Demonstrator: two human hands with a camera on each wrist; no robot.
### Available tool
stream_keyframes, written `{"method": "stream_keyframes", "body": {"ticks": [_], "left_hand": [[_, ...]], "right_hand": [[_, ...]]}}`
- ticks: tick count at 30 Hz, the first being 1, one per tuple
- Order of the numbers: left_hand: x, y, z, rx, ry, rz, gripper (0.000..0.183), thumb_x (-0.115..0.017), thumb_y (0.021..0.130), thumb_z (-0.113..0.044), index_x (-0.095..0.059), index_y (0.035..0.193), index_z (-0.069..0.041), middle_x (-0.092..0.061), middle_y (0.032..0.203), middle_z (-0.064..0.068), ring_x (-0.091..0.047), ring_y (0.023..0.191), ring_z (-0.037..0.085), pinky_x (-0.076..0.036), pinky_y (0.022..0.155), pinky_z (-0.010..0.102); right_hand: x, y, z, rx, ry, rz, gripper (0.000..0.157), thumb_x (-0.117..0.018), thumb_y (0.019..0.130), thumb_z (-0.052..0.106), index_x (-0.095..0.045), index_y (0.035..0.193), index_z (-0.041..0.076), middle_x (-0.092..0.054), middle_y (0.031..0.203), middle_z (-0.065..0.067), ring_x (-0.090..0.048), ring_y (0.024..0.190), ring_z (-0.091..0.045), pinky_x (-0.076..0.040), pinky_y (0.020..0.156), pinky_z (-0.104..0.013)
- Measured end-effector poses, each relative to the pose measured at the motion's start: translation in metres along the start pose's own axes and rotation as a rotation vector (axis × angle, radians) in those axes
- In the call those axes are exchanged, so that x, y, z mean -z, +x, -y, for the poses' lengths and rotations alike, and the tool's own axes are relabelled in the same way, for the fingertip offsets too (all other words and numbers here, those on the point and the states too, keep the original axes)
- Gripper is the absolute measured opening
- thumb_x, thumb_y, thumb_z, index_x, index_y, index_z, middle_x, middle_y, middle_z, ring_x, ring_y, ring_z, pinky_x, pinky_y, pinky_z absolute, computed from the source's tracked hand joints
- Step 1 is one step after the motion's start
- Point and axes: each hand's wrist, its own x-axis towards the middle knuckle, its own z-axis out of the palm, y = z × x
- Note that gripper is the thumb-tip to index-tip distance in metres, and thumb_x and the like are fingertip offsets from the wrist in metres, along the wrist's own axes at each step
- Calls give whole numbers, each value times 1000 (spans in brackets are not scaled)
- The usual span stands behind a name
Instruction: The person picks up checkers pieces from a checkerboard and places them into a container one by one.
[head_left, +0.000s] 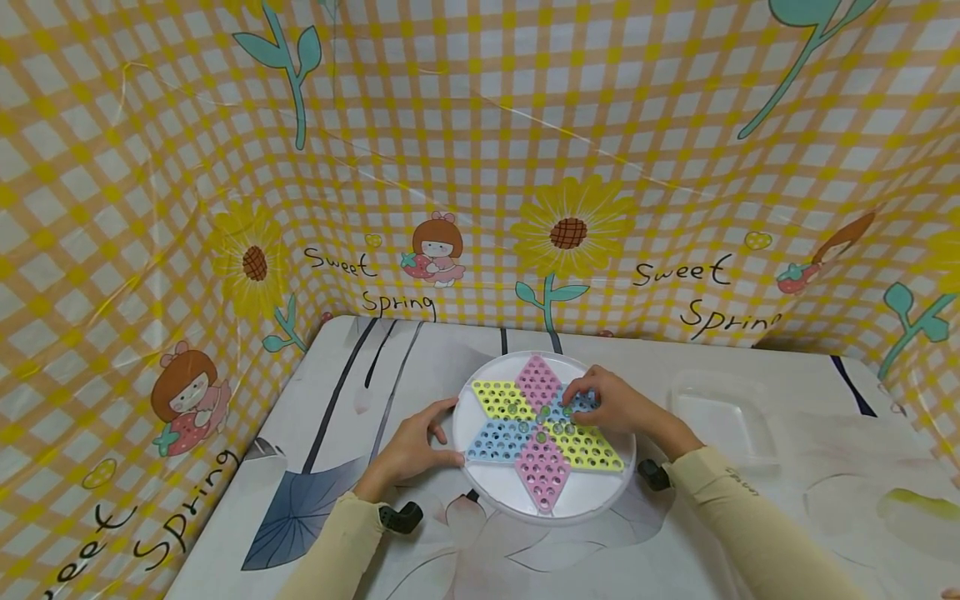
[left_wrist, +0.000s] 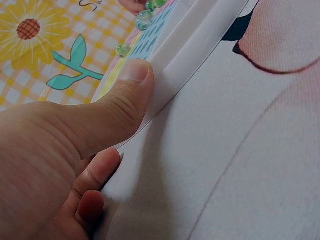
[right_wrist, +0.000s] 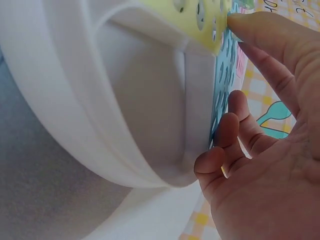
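One Chinese checkers board (head_left: 491, 483), round, white and rimmed, lying flat on the tabletop (head_left: 420, 375) between the two hands, placed, it seems, so that both reach it easily. Left hand (head_left: 420, 442): thumb laid against the board's rim, other fingers loose alongside, clasping nothing; probably there to steady the disc. Right hand (head_left: 611, 404): over the blue panel on the board's far right, thumb and forefinger pinching what appears to be a green marble (head_left: 567, 411), though the fingertips partly hide it. Further marbles (head_left: 542, 437), grouped about the star's centre; the holes presumably keep them from rolling. Materials: board of smooth, glossy, apparently moulded plastic; six perforated diamond panels, two each in pink, yellow and blue, meeting as a star; marbles round, glassy, translucent, with green swirls. One shallow clear tray (head_left: 723, 421), rounded at the corners, to the right of the board, within easy reach of the right hand. Tabletop covering pale, printed with leaf and flower motifs. Backdrop (head_left: 487, 167) of creased yellow-and-orange checked sheeting, bearing sunflowers and lettering.
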Motion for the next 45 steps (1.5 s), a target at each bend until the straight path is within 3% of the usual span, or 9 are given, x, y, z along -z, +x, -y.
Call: {"method": "stream_keyframes", "body": {"ticks": [27,34,45], "left_hand": [[-1,2,0,-11,-5,-8,95,-95,74,-25,-45,155,-21,-61,91,0,-45,70,17,-36,64,29],[0,2,2,-1,5,-3,95,-95,74,-26,-45,155,-20,-61,90,0,-45,70,17,-37,63,29],[0,1,4,-3,8,1,95,-95,74,-26,-45,155,-20,-61,90,0,-45,69,17,-36,62,29]], "right_hand": [[6,-4,4,44,-22,-16,14,-82,88,14,-74,98,19,-53,107,-12,-50,99,-28,-46,90,-47],[12,-9,10,29,-16,-32,15,-79,90,15,-73,103,18,-53,110,-13,-52,93,-28,-48,79,-39],[23,-15,17,150,-5,-123,17,-79,91,16,-70,105,18,-57,113,-14,-52,92,-29,-44,72,-37]]}}
